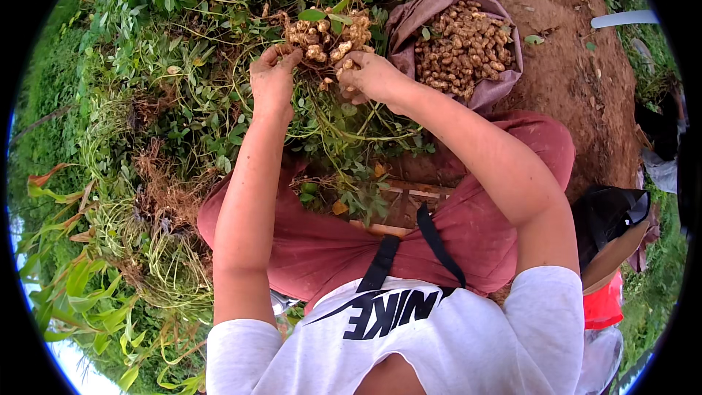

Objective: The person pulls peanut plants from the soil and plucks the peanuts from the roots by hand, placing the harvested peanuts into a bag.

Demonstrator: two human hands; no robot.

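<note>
A clump of peanut pods hangs on the roots of an uprooted peanut plant, out in front of me. My left hand pinches the clump's left edge between thumb and fingers; exactly what lies under the fingertips is hidden. At the clump's lower right, my right hand has its fingers curled around several pale peanut pods. Just right of that hand stands a purplish woven sack with its rim rolled down. Loose, soil-stained peanuts fill it near the top.
Uprooted peanut plants are heaped ahead and to the left, with root bunches beside my left knee. Bare brown soil stretches right of the sack. A wooden slatted piece lies between my legs. A black bag sits by my right elbow.
</note>
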